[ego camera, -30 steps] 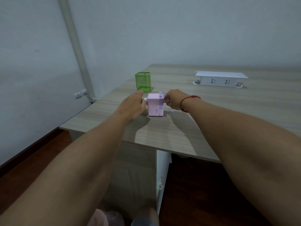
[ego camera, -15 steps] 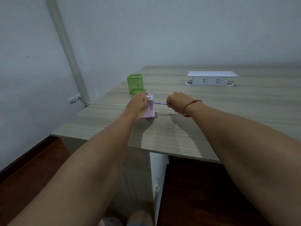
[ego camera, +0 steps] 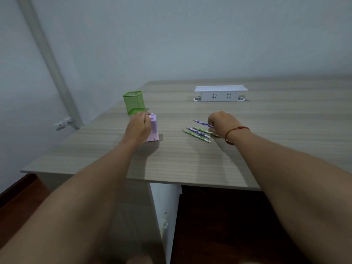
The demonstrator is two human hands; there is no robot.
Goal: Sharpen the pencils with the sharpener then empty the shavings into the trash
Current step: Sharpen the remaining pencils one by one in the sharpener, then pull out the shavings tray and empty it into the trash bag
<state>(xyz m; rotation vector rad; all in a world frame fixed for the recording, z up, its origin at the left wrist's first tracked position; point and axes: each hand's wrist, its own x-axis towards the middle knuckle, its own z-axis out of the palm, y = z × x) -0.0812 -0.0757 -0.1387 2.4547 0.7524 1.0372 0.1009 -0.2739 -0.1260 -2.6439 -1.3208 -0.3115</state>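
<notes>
Sharpener [ego camera: 153, 128], pale pink and box-shaped, is standing on the desk [ego camera: 266, 149] at nine o'clock, left hand [ego camera: 137, 128] fingers closing around it. Right hand [ego camera: 222, 121], having drawn away from it, is pinching a purple pencil [ego camera: 202, 123] above three pencils [ego camera: 199, 133] at three o'clock. No writing is legible.

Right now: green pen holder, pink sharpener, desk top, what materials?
Green pen holder: looks like painted metal mesh, see-through walls. Pink sharpener: likely moulded plastic, matte, uniform colour. Desk top: wood-grain laminate probably, flat streaked pattern, low sheen.
</notes>
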